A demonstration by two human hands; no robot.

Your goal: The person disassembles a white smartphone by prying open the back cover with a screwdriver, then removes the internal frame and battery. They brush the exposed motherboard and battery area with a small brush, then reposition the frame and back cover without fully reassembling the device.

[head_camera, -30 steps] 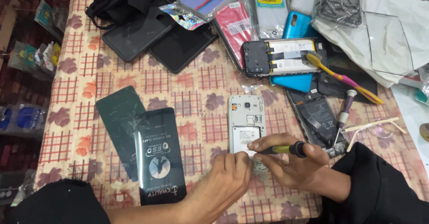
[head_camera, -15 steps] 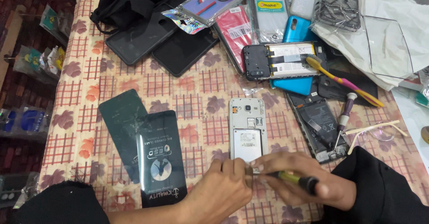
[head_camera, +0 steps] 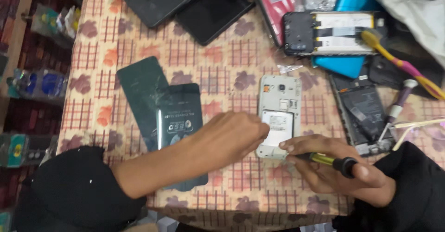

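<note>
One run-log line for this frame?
left hand: steadying open phone | right hand: grip on screwdriver, tip at phone's lower edge | table: checked cloth

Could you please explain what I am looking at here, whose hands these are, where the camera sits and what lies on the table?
The camera sits on a person's head and looks down at their own bare hands. The left hand steadies an opened white phone, back cover off, on a patterned tablecloth. The right hand holds a small screwdriver, tip at the phone's lower edge. Around lie dark screen-protector pouches, another opened phone, a toothbrush and a black phone back.
</note>
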